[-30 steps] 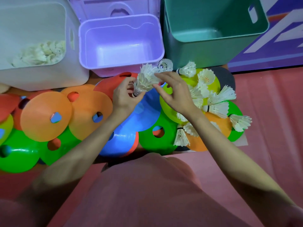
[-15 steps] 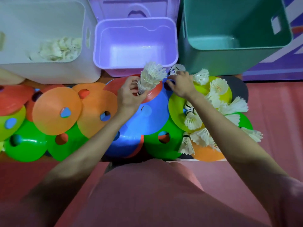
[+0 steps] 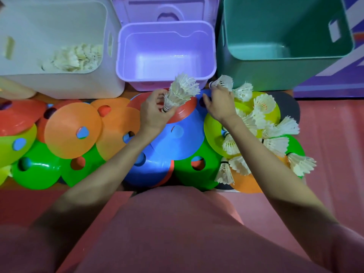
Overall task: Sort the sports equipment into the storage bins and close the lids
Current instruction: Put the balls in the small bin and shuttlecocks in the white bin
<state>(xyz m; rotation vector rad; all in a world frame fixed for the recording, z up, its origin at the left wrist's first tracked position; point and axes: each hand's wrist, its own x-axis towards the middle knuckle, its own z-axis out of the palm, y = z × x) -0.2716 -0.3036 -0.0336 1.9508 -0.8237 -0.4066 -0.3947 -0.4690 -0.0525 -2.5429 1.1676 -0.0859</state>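
- Along the far edge of the floor (image 3: 332, 134) area stand three bins: a white bin (image 3: 65, 83) at the left, a purple bin (image 3: 122, 56) in the middle, a teal bin (image 3: 256, 75) at the right, all with open tops.
- Inside the white bin lies a pile of shuttlecocks (image 3: 76, 58); how many, I cannot tell.
- Behind the purple bin leans its purple lid (image 3: 167, 10).
- Left hand (image 3: 155, 113) curls round the cork end of a nested stack of shuttlecocks (image 3: 181, 91), tilted with feathers toward the purple bin's near wall.
- Right hand (image 3: 220, 103) pinches a single shuttlecock (image 3: 223, 82) at its cork, just in front of the gap between purple and teal bins.
- Loose shuttlecocks (image 3: 275, 144) lie scattered near the right hand, on yellow and green discs.
- Flat cone discs (image 3: 72, 131), orange, green, blue and red, overlap in a row across the floor before the bins.
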